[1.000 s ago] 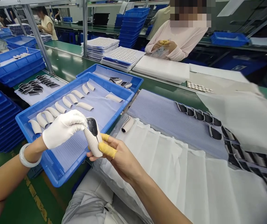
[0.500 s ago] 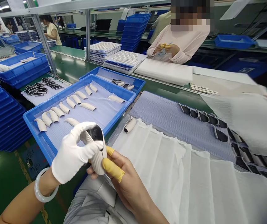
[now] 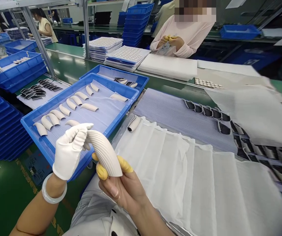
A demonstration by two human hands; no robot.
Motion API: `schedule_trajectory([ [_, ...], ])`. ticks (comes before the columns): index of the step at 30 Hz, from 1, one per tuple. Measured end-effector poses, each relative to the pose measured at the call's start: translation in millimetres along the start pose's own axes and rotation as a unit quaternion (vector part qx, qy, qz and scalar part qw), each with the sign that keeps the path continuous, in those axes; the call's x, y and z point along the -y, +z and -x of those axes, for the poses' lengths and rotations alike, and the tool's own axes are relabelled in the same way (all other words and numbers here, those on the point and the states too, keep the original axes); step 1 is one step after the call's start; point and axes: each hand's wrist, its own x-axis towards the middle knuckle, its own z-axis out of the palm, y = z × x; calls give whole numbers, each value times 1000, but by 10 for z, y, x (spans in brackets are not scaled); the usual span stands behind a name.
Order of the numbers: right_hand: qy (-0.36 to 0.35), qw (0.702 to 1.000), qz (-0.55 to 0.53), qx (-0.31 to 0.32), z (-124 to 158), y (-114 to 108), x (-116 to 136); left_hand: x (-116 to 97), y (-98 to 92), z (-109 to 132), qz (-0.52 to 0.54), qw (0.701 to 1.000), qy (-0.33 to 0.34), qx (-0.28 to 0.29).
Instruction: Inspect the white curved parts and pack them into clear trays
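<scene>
A cream, curved shell piece (image 3: pixel 105 151) with a ribbed outer face is between my hands, ribbed side turned to me. My left hand (image 3: pixel 68 152), in a white glove, pinches its narrow upper end. My right hand (image 3: pixel 127 188) wears yellow finger covers and grips the wide lower end from both sides. Just behind lies a blue tray (image 3: pixel 121 123), lined with white sheet, where several similar curved pieces (image 3: pixel 57 114) rest. One rolled-looking piece (image 3: pixel 134 124) with a dark inside lies at the left edge of the pleated white cloth (image 3: pixel 170 170).
A second blue tray (image 3: pixel 143 79) sits behind the first. Dark-lined pieces (image 3: pixel 223 127) lie in rows at right, partly under a translucent sheet (image 3: pixel 261 114). Stacked blue trays (image 3: pixel 5 127) stand at left. A metal post (image 3: pixel 41 39) rises nearby. Across the bench sits a co-worker (image 3: pixel 182 32).
The curved piece has been turned from its dark hollow side to its ribbed outside. My left hand has moved to its narrow tip, and my right fingers have shifted round the wide end.
</scene>
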Motion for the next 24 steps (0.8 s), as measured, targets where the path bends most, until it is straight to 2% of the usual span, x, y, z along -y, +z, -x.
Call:
schedule_trajectory([
  [6,-21,1000,-14,13,0,7,-29,24,9,-14,-6,1000,-8,20],
  [10,-45,999,6,8,-10,-17,-29,26,20,12,-46,993,-14,103],
  [12,-50,999,6,6,-12,-29,-21,28,43,21,-80,989,-20,124],
  [14,-42,999,-8,4,-6,-35,-15,31,75,16,-96,990,-25,104],
  [20,-23,998,-57,14,18,-53,-38,-5,140,-20,-32,997,-45,49],
  [24,-26,999,-31,8,36,-109,-67,-71,133,32,-62,996,-51,31],
])
